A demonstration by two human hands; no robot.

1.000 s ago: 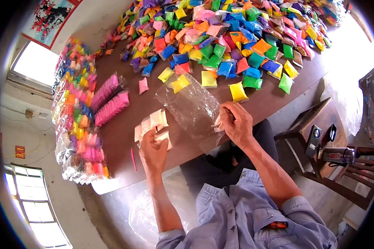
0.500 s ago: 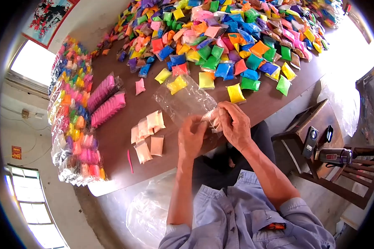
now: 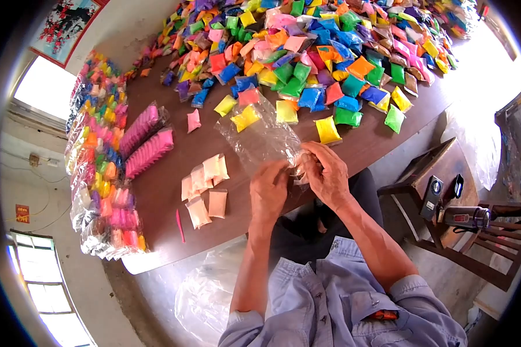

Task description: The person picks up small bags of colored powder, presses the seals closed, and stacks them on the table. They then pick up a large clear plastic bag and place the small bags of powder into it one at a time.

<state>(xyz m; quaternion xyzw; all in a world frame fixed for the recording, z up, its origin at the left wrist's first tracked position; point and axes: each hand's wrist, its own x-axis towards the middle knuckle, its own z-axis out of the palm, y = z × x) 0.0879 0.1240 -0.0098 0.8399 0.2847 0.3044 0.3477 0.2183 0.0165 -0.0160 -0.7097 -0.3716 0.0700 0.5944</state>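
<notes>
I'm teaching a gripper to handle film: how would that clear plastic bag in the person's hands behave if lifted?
Probably floppy: the clear plastic bag lies crinkled and slack on the table beyond the left hand and right hand. Likely very light, being thin and see-through. Its glossy film may slip.

Mouth of clear bag: hidden behind left hand and right hand. Content of left grip: not discernible, fingers curled away from camera. Heap of coloured packets: cut off by top edge. Wall picture, upper left: cropped. Bench far end, upper right: lost in glare. Devices on chair, right: too small to identify.
</notes>
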